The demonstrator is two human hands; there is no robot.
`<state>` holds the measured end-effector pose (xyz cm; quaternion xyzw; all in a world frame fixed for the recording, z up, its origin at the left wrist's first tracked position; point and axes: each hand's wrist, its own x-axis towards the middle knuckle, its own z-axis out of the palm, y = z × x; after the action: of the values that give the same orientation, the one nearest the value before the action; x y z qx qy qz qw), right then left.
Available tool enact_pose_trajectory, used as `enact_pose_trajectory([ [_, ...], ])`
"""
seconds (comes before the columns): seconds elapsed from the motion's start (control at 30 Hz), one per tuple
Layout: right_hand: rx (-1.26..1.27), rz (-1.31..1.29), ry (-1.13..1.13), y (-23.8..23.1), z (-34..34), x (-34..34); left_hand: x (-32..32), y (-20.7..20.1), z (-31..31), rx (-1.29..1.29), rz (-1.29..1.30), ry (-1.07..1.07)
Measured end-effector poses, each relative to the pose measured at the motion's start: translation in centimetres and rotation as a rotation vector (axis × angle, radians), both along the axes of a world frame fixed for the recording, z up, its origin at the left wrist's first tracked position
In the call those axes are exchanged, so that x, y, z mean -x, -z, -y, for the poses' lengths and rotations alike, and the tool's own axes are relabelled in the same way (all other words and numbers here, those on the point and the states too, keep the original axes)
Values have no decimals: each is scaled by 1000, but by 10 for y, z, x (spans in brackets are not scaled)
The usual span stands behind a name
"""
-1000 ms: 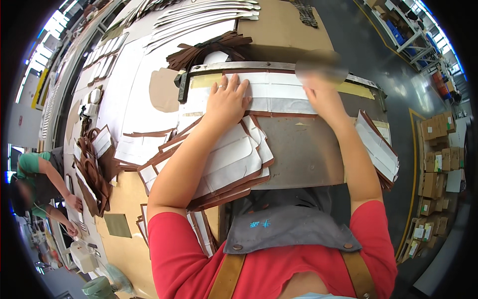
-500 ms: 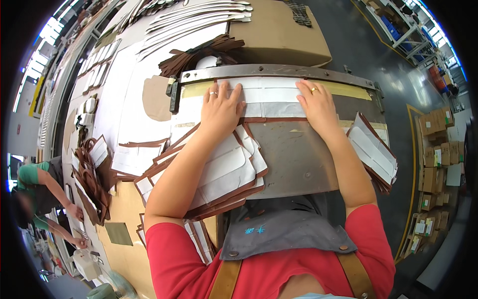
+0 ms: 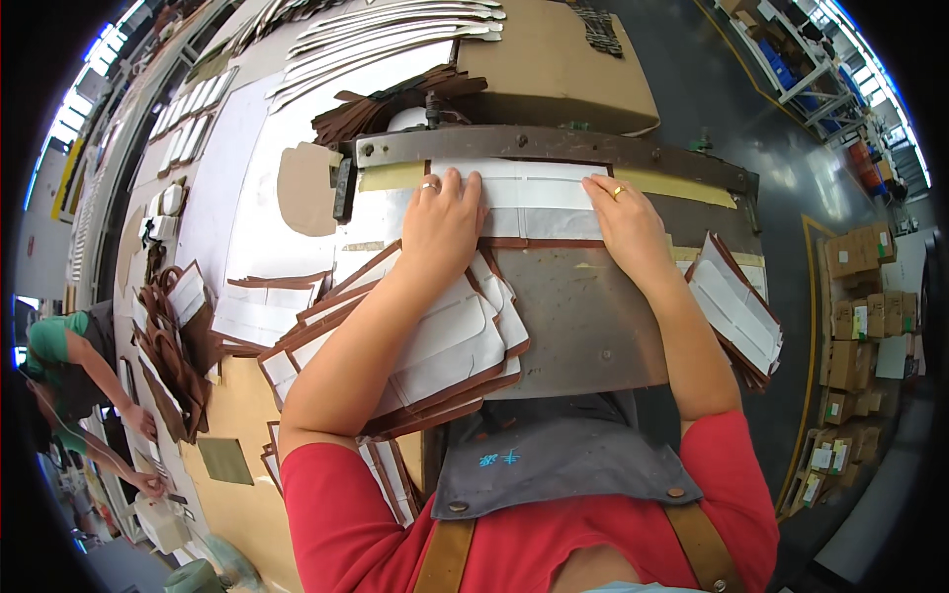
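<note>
A white-backed rectangular panel (image 3: 544, 195) with brown edges lies on the metal bed of a bench machine, its far edge against a long metal bar (image 3: 554, 145). My left hand (image 3: 442, 222) rests on the panel's left end, fingers extended and slightly apart. At the right end, my right hand (image 3: 629, 227) lies on the edge with its fingers stretched forward, close together. Both hands touch the panel; what lies under my palms is hidden. Yellow strips (image 3: 682, 188) run along the bar. Below my left forearm is a stack of similar brown-edged white pieces (image 3: 445, 341).
Another stack of pieces (image 3: 733, 306) sits to the right of the metal bed (image 3: 583, 316). A cardboard box (image 3: 563, 59) stands behind the machine, beside brown strips (image 3: 395, 99). At far left, a co-worker's hands (image 3: 143, 425) are at the bench. Cartons (image 3: 855, 361) line the right.
The metal bar has tilted: its face looks taller and bolts behind it stand higher. My right hand's fingers have drawn closer together. Both hands stay on the panel.
</note>
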<state>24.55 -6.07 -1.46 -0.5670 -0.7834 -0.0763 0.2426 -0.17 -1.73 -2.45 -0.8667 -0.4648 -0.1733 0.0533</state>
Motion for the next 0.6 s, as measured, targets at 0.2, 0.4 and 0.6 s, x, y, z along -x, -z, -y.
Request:
enact_pose_trajectory([
  [0.2, 163, -203, -23, -3, -2, -9, 0, -2, -3, 50, 1, -21],
  [0.4, 276, -335, -116, -18, -37, 4, 12, -6, -19, 84, 53, -88],
  [0.6, 188, -236, -407, 7, -84, 82, 23, 8, -28, 4, 134, -99],
])
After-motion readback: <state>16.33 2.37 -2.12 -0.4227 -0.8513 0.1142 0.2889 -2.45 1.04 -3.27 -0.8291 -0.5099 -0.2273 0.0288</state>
